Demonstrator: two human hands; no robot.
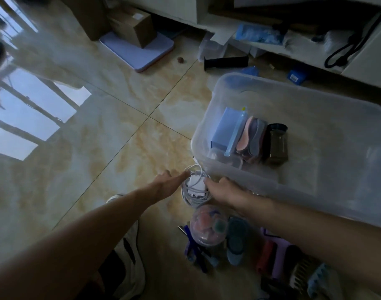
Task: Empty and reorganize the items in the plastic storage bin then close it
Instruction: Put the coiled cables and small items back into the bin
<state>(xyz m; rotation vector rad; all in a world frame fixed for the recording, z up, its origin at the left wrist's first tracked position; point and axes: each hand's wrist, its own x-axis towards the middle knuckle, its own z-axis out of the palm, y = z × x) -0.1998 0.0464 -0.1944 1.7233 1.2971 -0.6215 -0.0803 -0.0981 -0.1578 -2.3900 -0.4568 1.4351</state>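
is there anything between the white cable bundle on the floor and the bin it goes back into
Only the bin's near-left wall, which the white cable bundle lies just outside. Both hands, left and right, are already at the bundle, and nothing visible lies between it and that wall.

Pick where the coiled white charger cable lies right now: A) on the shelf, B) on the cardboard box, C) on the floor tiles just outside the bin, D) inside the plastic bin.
C: the charger cable rests on the floor tiles beside the bin, between both hands.
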